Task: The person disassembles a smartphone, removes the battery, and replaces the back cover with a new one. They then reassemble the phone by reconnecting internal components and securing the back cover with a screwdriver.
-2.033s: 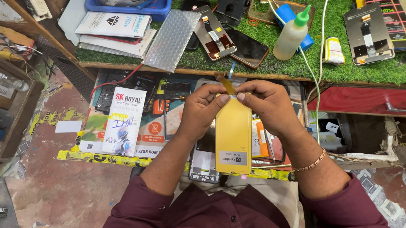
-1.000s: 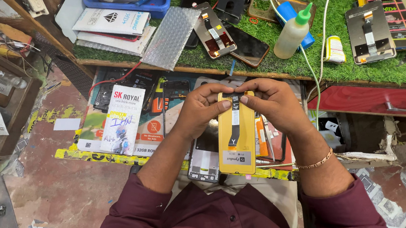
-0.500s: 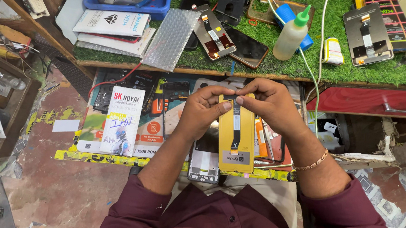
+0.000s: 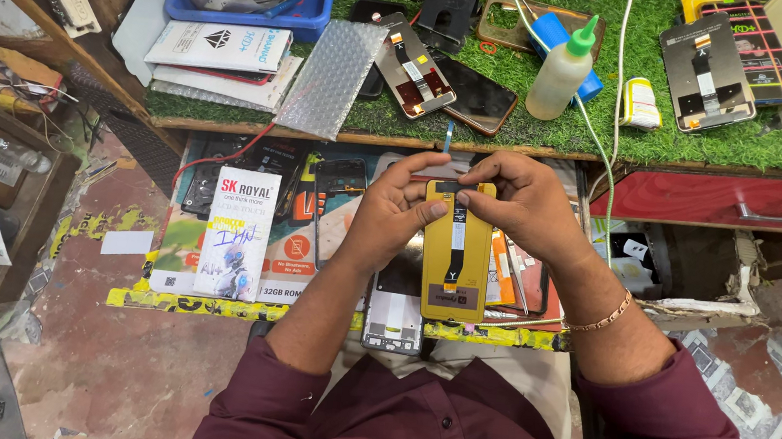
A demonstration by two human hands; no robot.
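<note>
Phone-repair workshop: scattered phone screens (image 4: 414,65)

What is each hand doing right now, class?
Left hand: shut on the yellow phone screen panel, thumb on its face.
Right hand: shut on the panel's top edge.

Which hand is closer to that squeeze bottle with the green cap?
Right. The right hand pinches the top of the yellow phone panel just below the squeeze bottle on the green mat; the left hand sits farther left and lower.
</note>
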